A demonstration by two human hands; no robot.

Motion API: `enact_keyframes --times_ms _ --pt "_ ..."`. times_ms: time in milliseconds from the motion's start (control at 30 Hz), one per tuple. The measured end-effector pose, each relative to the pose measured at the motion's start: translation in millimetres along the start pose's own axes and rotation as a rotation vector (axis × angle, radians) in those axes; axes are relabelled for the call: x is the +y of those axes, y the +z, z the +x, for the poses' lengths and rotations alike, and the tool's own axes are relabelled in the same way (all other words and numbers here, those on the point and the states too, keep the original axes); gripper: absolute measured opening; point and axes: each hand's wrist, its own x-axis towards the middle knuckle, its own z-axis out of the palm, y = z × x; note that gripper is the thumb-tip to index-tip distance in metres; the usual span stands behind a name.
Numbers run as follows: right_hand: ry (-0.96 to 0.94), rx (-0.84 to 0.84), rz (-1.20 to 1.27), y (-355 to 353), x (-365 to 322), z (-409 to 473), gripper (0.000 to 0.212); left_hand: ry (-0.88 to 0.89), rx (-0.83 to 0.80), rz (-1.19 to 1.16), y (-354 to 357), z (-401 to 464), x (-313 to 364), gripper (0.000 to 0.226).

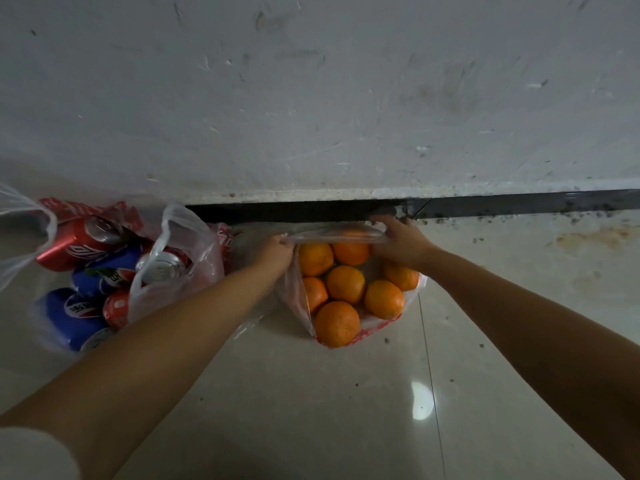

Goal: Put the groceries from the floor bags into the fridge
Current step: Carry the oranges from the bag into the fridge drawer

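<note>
A clear plastic bag [375, 323] with red print lies on the floor against the wall, holding several oranges [345, 284]. My left hand [277, 251] grips the bag's rim on its left side and my right hand [398, 243] grips the rim on its right, stretching the mouth between them. To the left sits a second plastic bag [180, 244] filled with several red and blue soda cans [86, 308]. No fridge is in view.
A scuffed white wall [311, 98] with a dark baseboard [519, 202] runs across the back. The glossy tiled floor [346, 410] stretches toward me. Part of another thin bag [20, 230] shows at the far left edge.
</note>
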Motion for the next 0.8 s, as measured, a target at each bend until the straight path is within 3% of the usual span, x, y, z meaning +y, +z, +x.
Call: enact_keyframes --times_ms 133,200,267,333,433,533,600,633,700,800 --pt "0.057 -0.102 0.323 -19.1 -5.0 0.9 0.030 -0.170 -0.075 -0.250 -4.9 4.4 -1.8 0.013" --pt "0.104 -0.121 0.290 -23.3 -0.3 1.2 0.031 -0.189 -0.101 -0.280 -7.5 7.6 -5.5 0.009" --pt "0.063 -0.100 0.197 -15.4 -1.8 -3.3 0.039 -0.158 -0.087 -0.161 -9.4 9.6 -8.0 0.013" --pt "0.010 -0.044 0.040 -4.3 -3.3 -6.4 0.046 0.056 -0.022 0.225 -12.6 12.3 -11.4 0.023" --pt "-0.117 0.233 -0.470 -3.3 -7.8 -6.1 0.044 0.408 0.132 0.888 -22.0 7.9 -10.1 0.046" --pt "-0.617 0.430 -0.501 -7.1 -13.1 -22.1 0.033 0.892 0.184 1.219 -36.4 5.4 -7.4 0.064" --pt "-0.873 0.307 -0.631 3.7 -6.4 -31.2 0.027 1.288 0.201 1.325 -47.4 4.8 -11.8 0.071" --pt "-0.872 0.209 -0.697 9.9 -3.7 -34.2 0.025 1.427 0.136 1.350 -49.8 3.7 -15.6 0.072" --pt "-0.693 0.100 -0.705 16.7 -2.3 -35.6 0.029 1.592 -0.039 1.305 -42.9 -4.9 -21.7 0.068" --pt "-0.471 0.138 -0.679 13.9 -11.4 -29.7 0.048 1.507 -0.159 1.303 -22.3 -15.3 -22.5 0.058"
